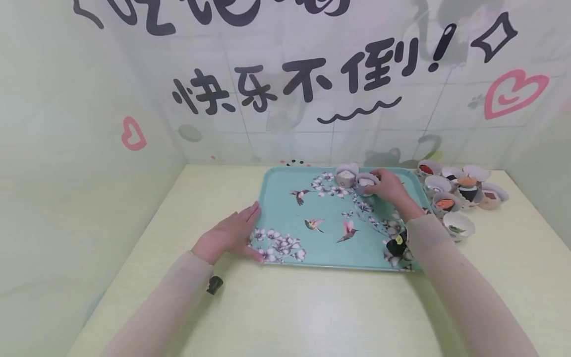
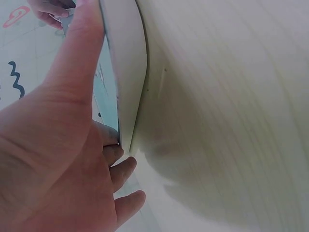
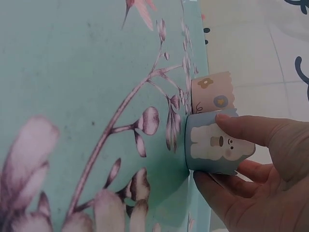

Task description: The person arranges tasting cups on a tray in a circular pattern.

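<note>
A blue paper baking cup (image 3: 212,142) with a white cartoon animal on its side stands at the far edge of the tray. My right hand (image 1: 387,186) pinches it between thumb and fingers; something white lies inside. Right beside it is a pinkish paper cup (image 1: 345,177), also with white content. The flat turquoise tray (image 1: 276,203) bears printed birds and blossoms. My left hand (image 1: 232,232) rests at its near left corner, thumb along the front rim and fingers extended along the left side. In the left wrist view, the fingers (image 2: 126,205) lie against the tray's edge.
Several paper cups (image 1: 459,223) with small foods, some orange, red and dark, cluster on the table (image 1: 312,317) right of the tray. A printed curtain (image 1: 290,141) hangs behind. Black wrist-camera parts (image 1: 396,245) show by both wrists.
</note>
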Tool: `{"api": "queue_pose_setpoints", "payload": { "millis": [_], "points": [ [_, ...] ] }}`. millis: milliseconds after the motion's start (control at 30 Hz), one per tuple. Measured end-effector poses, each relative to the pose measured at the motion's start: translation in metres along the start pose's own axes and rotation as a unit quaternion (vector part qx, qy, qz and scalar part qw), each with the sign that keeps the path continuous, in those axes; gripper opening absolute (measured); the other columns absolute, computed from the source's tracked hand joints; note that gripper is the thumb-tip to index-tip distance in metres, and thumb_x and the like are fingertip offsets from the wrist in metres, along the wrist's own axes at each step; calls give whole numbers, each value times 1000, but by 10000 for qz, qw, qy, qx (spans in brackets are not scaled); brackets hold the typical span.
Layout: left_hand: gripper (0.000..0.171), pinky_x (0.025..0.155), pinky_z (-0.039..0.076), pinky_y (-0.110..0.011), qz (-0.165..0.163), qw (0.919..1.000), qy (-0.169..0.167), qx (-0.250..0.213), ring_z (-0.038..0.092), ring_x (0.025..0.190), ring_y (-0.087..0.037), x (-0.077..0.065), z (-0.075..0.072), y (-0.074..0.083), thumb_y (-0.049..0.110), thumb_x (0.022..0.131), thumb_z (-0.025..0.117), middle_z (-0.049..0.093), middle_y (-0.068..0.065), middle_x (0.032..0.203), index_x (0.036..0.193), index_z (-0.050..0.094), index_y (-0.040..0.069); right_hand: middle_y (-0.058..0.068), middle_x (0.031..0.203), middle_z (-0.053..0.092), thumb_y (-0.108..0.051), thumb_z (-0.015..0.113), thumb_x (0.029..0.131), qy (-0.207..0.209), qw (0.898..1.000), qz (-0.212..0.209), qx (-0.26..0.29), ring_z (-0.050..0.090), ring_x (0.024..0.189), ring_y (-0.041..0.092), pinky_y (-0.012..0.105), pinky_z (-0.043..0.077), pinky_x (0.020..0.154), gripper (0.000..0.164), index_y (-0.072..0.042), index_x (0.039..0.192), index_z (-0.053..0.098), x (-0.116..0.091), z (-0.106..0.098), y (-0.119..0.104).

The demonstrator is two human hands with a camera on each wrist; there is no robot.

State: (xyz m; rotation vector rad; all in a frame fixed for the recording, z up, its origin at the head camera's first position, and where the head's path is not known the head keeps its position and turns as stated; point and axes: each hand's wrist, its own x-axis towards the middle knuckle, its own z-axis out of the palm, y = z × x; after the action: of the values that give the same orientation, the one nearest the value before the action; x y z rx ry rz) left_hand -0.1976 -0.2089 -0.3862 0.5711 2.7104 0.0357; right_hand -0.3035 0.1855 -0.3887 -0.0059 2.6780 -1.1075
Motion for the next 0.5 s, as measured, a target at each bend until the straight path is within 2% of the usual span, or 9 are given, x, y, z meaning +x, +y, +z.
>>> {"api": "queue_pose_setpoints", "payload": {
  "millis": [300, 500],
  "points": [
    [134, 126, 21, -54, 5, 10000, 26, 32, 14, 155, -39, 1, 0, 0, 68, 67, 78, 5, -22, 167, 157, 11, -5, 30, 156, 33, -21, 64, 97, 10, 9999, 78, -93, 35, 141, 47, 62, 35, 117, 68, 2, 152, 32, -6, -3, -5],
    [134, 126, 22, -55, -7, 10000, 40, 67, 14, 154, -40, 3, 1, 0, 67, 67, 78, 6, -23, 167, 157, 11, -5, 30, 154, 36, -22, 63, 98, 78, 9998, -43, -194, 37, 140, 47, 60, 37, 116, 69, 3, 153, 30, -10, -8, -8]
  ]
}}
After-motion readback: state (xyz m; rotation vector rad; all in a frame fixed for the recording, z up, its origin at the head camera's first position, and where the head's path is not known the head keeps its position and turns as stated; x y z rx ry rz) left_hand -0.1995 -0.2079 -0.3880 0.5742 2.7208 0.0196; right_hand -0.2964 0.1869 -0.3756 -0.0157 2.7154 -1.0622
